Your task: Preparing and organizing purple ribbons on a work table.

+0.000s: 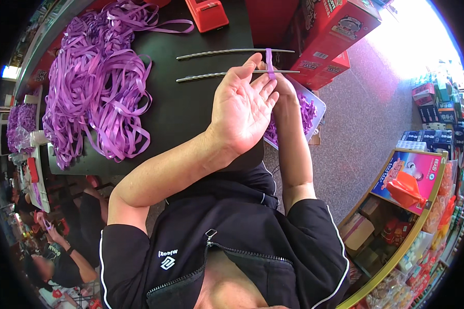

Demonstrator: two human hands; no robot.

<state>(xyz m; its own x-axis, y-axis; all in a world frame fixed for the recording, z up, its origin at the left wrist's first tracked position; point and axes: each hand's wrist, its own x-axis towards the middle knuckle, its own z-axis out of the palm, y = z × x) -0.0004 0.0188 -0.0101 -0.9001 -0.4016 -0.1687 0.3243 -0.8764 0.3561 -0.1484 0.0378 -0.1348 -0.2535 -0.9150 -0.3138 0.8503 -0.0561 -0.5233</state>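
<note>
Your left hand (242, 110) is spread wide, palm up toward the camera, fingers together and pointing away from you, holding nothing that shows. It hangs over the near edge of the black surface (191, 110), and its fingertips reach the nearer of the two metal rods (201, 77). It seems held flat there as a guide or a stop, not as a grip.

Your right hand (281, 82) is mostly hidden behind the left one. Only the knuckles and wrist show, so you cannot tell how tightly it closes, but it sits right at the short purple ribbon strip (268, 59) and appears to pinch it. The strip runs straight across the gap from the far rod (232, 51) to the near one. The two rods lie side by side, slightly apart, so the strip can span between them and be kept taut.

To your left, a big loose heap of purple ribbon (98, 82) covers that side of the surface, within easy reach of the left arm. A white tray (318, 105) with more purple pieces in it sits just beside the right forearm, off the surface's right edge and low enough to drop things into. A red box-like thing (207, 13) stands at the far edge, and red cartons (335, 36) are stacked beyond the rods to the right.
</note>
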